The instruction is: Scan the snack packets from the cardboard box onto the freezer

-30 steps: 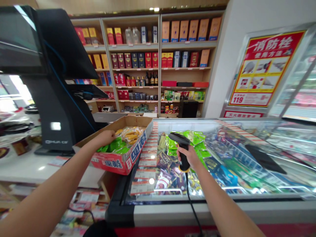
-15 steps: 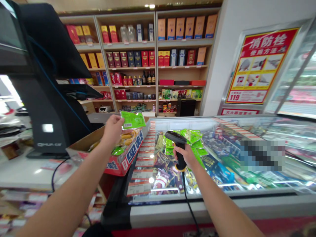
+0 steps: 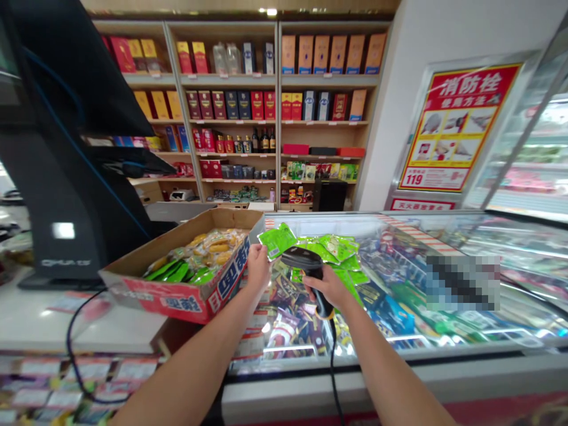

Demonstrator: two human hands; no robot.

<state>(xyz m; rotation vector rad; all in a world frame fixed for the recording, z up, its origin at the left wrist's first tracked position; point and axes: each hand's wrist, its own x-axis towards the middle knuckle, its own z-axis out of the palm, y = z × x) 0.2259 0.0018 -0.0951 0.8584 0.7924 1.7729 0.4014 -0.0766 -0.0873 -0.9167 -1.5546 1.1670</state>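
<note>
In my left hand [image 3: 258, 267] a green snack packet [image 3: 278, 240] is pinched by its lower left edge, barcode side toward me. My right hand [image 3: 326, 287] is wrapped round the handle of a black barcode scanner [image 3: 303, 258], its head pointing left, close to the packet. A cord runs down from the scanner's handle. Behind and right of the scanner, several green packets [image 3: 339, 247] lie in a loose pile on the glass freezer lid [image 3: 310, 223]. Left of my left hand stands an open cardboard box [image 3: 166, 303] holding green packets and yellowish wrapped snacks.
A black checkout terminal [image 3: 75, 177] rises at the left on a white counter [image 3: 35, 313]. The chest freezer's front rim [image 3: 288, 384] runs along the near side. Shelves [image 3: 277, 124] of boxes and bottles stand behind. A fire-hydrant poster [image 3: 459, 127] hangs on the right wall.
My left hand has moved right and down with the green packet, from over the cardboard box to beside the scanner. The scanner's head has shifted slightly left and down.
</note>
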